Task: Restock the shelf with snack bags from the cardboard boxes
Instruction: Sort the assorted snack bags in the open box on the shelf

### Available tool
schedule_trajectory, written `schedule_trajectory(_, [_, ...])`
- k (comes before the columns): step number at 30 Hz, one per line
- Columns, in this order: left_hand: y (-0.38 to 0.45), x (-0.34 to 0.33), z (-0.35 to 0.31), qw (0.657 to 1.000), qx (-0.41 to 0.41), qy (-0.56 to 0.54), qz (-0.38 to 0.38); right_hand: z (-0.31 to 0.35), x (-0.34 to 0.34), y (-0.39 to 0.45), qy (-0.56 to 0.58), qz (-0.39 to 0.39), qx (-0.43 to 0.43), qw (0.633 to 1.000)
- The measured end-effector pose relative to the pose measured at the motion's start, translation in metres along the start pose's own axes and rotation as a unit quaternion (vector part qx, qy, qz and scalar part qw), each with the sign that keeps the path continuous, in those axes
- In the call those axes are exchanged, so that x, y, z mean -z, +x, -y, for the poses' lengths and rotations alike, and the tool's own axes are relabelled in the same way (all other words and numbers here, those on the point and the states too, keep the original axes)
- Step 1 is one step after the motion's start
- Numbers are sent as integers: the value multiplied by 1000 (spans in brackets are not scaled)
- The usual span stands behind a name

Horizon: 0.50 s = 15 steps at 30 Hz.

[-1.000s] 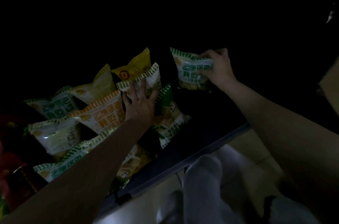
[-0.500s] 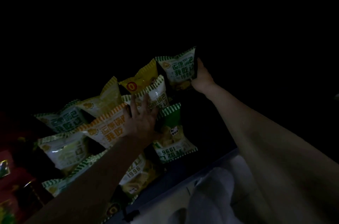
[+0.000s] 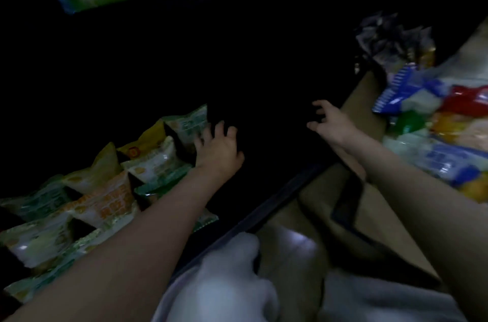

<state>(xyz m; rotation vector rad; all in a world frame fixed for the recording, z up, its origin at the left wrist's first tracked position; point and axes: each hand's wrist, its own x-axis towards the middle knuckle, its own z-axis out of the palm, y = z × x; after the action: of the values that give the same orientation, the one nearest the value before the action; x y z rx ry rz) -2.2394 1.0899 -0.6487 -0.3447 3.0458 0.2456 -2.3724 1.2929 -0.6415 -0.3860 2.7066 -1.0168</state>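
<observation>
Left hand (image 3: 217, 149) rests fingers against upright snack bags (image 3: 155, 158) on dark shelf (image 3: 264, 213), gripping nothing; right hand (image 3: 328, 121) hovers empty, fingers spread, beside cardboard box (image 3: 369, 100).

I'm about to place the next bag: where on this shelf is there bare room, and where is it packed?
Bare room seems to be the dark stretch of shelf between the left hand and the right hand, back from the shelf's front edge. Left of the left hand, the snack bags overlap tightly. The cardboard box on the right is heaped with packets.
</observation>
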Motion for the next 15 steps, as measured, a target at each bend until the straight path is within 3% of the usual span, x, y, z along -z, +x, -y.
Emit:
schedule_trajectory(8, [21,-13,-186,993,-110,13,42,-145,119,-74,-38,-135,-138,980])
schedule_trajectory(12, [35,-30,-231,987,-152,19,46,-194,141,-89,-39,-126,-209,969])
schedule_trajectory(15, [52,-44,-248,989,-141,-5,41,-214,141,-73,-37,-120,-192,973])
